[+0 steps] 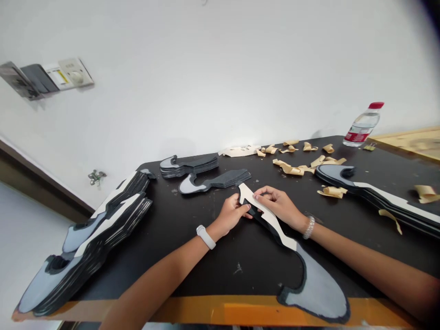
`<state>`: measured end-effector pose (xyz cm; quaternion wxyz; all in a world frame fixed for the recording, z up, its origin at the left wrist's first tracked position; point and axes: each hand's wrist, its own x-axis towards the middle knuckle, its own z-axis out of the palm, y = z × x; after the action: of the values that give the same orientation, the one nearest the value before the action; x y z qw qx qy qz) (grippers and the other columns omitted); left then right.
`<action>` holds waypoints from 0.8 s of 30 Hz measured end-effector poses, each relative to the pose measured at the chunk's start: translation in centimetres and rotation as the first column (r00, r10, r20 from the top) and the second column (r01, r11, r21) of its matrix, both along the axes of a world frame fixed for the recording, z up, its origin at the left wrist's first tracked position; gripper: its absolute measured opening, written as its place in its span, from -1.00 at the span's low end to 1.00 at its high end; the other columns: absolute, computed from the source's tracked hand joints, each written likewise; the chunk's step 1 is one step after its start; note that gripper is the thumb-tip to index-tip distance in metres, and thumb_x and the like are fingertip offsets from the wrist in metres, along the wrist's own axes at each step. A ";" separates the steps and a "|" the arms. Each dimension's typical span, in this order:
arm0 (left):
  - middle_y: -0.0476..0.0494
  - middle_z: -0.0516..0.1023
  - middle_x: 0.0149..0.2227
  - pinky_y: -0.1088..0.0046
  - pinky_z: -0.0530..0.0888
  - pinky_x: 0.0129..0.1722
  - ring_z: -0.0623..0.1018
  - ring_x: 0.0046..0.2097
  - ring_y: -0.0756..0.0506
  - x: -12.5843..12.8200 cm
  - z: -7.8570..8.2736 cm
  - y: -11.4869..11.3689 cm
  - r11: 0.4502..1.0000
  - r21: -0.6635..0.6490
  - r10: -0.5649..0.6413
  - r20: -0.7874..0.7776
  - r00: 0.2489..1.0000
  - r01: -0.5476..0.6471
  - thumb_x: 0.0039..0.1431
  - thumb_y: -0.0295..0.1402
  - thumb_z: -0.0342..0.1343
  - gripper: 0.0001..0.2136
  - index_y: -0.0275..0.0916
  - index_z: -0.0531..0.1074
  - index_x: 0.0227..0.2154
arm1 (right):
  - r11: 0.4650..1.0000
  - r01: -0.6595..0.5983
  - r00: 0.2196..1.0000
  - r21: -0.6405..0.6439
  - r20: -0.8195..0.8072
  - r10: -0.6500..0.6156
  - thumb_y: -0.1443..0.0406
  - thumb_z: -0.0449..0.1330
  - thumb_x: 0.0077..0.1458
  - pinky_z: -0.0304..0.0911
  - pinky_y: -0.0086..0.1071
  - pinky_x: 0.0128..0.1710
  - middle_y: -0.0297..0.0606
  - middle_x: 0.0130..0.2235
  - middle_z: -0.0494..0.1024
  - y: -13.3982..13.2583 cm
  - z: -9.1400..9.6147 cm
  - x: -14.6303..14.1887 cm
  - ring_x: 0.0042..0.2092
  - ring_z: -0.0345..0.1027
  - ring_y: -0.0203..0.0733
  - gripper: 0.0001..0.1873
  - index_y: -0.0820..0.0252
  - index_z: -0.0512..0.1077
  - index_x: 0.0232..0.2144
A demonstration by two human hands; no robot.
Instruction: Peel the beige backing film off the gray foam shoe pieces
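Note:
A long curved piece that looks like a shoe upper lies slanting across the table in front of me. It has a black edge, a rounded grey near end and a white strip along its narrow part. My left hand grips the narrow far end, thumb on top near the black part and fingers underneath. My right hand is closed on the right edge of the white strip, with its thumb and bent fingers together there. The fingertips are partly hidden by the piece.
Stacks of similar pieces stand at the left, at the back and at the right. Curled peeled paper litters the back right. A white cut-out sheet lies by the wall, a water bottle at the far right.

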<state>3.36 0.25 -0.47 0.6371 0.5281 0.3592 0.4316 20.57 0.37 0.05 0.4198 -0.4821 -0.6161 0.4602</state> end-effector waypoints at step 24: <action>-0.09 0.44 -0.37 0.51 0.50 -0.44 0.49 -0.37 0.00 0.0 0.1 -0.1 0.999 0.054 -0.003 -0.040 0.999 0.005 -0.03 -0.39 0.19 -0.77 -0.35 0.32 -0.31 | 1.000 -0.007 0.999 0.001 0.034 0.007 0.01 0.20 -0.03 0.18 -0.45 -0.55 -0.30 -0.56 0.51 -0.1 0.3 0.0 -0.54 0.34 -0.28 -0.60 0.20 0.34 -0.31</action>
<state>3.34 0.11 -0.37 0.6161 0.5543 0.3592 0.4292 20.55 0.29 0.37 0.4079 -0.4873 -0.6251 0.4531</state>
